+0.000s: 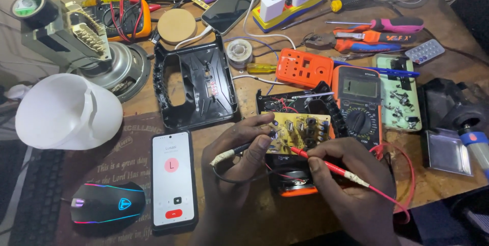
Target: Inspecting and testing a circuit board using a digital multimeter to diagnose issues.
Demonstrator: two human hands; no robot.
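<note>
My left hand (239, 149) pinches black probe (235, 151), tip down on yellow circuit board (298, 131). My right hand (346, 169) pinches red probe (326, 164) pen-style, tip on same board. Board propped on opened black-orange casing (295, 180) at surface (254, 215) edge, multimeter (360, 104) just beside, display facing me.
</note>
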